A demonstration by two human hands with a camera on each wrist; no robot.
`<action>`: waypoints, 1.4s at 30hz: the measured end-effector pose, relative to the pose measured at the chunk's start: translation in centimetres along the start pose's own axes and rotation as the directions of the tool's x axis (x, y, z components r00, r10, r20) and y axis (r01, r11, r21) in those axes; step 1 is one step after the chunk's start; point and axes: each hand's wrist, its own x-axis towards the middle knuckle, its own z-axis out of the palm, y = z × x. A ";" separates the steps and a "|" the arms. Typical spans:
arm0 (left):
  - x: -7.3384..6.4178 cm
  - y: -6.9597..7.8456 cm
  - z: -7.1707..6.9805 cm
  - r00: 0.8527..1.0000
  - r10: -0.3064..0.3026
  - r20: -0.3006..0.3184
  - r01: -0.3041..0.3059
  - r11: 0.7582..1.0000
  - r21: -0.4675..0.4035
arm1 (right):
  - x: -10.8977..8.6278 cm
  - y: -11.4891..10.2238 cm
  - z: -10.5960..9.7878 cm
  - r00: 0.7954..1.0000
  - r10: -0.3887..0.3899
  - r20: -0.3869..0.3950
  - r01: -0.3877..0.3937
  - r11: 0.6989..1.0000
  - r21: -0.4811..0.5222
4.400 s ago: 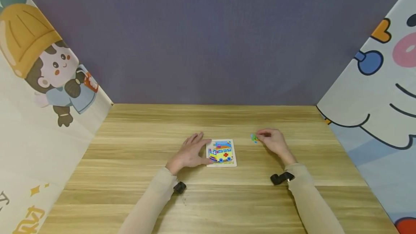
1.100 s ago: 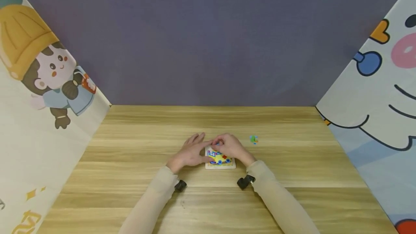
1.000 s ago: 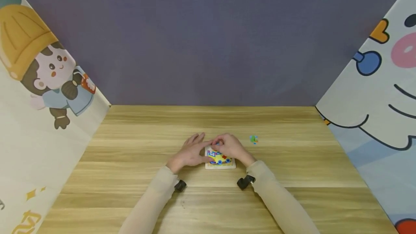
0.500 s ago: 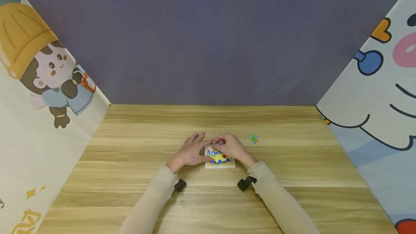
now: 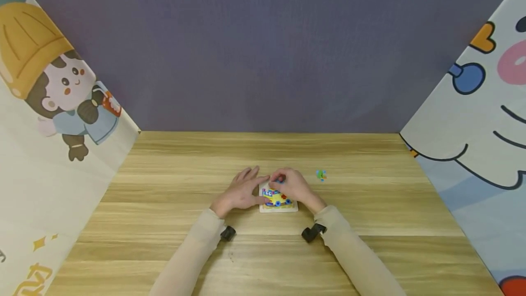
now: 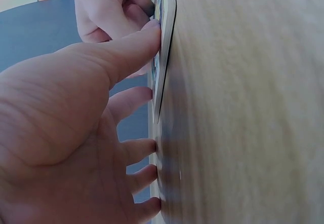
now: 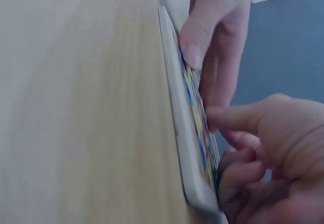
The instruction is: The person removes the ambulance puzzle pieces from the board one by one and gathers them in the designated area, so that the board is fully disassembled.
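A small square jigsaw puzzle (image 5: 279, 210) with a pale frame and a yellow ambulance picture lies on the table in the head view. My left hand (image 5: 240, 193) spreads along its left side. The thumb presses on the puzzle near its lower left edge, the index fingertip is at the top left corner, and the other fingertips rest on the table. My right hand (image 5: 291, 184) bends over the upper part, its thumb and finger pinching a puzzle piece at the upper left, mostly hidden by the fingers. In the right wrist view the puzzle's frame (image 7: 185, 148) shows edge-on under both hands.
One loose green and blue puzzle piece (image 5: 321, 175) lies on the table right of the puzzle. The wood-grain table (image 5: 263, 259) meets a grey-blue panel (image 5: 263, 49) at the back, and cartoon-printed panels stand at both sides.
Over the earlier frames my right hand moves left from the loose piece to the puzzle's upper left. In the last second it shifts only slightly; my left hand stays put.
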 end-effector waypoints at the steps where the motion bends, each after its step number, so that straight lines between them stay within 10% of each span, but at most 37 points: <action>1: 0.0 0.0 0.0 1.000 0.000 -0.001 0.000 1.000 0.000 | 0.0 0.2 -0.1 1.000 0.003 0.002 -0.003 1.000 0.015; 42: 0.0 0.1 0.1 1.000 -0.008 0.003 0.008 1.000 -0.025 | 0.2 0.6 -1.2 0.986 -0.058 0.154 0.066 0.997 -0.045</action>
